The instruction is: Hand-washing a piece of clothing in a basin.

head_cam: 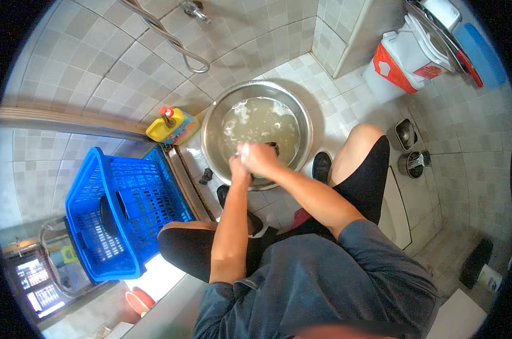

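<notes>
A wide round metal basin (256, 87) stands on the tiled floor, holding cloudy water (260, 123) with patches of suds. Over its near rim, my left hand (239, 169) and my right hand (258, 159) are pressed together, both closed around a small dark piece of wet fabric (273, 147). Some of that fabric shows beyond my right hand; the rest is hidden by my fingers. Left of the basin is a yellow detergent jug (173, 127) with a red cap. A small dark scrap (205, 176) lies on the floor beside the basin.
A blue plastic laundry basket (129, 212) is at the left, past a metal door track (188, 182). A shower hose (171, 38) hangs on the wall. White buckets (391, 68) stand back right, and metal containers (408, 163) sit on the floor near a squat toilet (393, 212).
</notes>
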### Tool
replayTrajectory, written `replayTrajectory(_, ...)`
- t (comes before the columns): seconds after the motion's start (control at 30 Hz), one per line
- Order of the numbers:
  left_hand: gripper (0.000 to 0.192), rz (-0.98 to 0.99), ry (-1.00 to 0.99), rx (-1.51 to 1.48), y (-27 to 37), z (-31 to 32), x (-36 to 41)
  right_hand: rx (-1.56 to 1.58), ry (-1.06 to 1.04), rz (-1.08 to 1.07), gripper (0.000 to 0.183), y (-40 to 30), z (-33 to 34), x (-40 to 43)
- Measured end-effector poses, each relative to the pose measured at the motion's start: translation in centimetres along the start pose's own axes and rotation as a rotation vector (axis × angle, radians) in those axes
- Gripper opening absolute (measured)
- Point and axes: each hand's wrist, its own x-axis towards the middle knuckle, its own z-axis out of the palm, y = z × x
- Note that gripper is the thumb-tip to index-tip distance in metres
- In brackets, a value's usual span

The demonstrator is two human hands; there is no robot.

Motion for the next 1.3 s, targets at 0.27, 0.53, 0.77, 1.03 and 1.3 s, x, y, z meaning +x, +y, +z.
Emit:
replayTrajectory(0.27,0.047,-0.027,-0.114,0.043,1.7,-2.8,0.6,0.064,0.080,-0.096,0.028,-2.8,0.5,-2.4)
replayTrajectory(0.53,0.056,-0.162,0.040,-0.034,2.6,0.4,-0.9,0.050,0.136,0.015,0.026,0.1,1.7,-0.6)
replayTrajectory(0.77,0.042,-0.056,0.012,0.087,1.8,3.8,-1.6,0.205,0.143,0.312,0.032,3.7,-1.6,2.7)
replayTrajectory(1.03,0.053,0.056,0.040,0.142,1.7,1.9,-1.8,0.285,0.167,0.301,0.032,4.4,2.8,2.2)
replayTrajectory(1.3,0.058,-0.054,-0.319,-0.222,6.2,1.2,-2.4,1.768,-0.174,0.782,0.034,7.0,3.1,3.2)
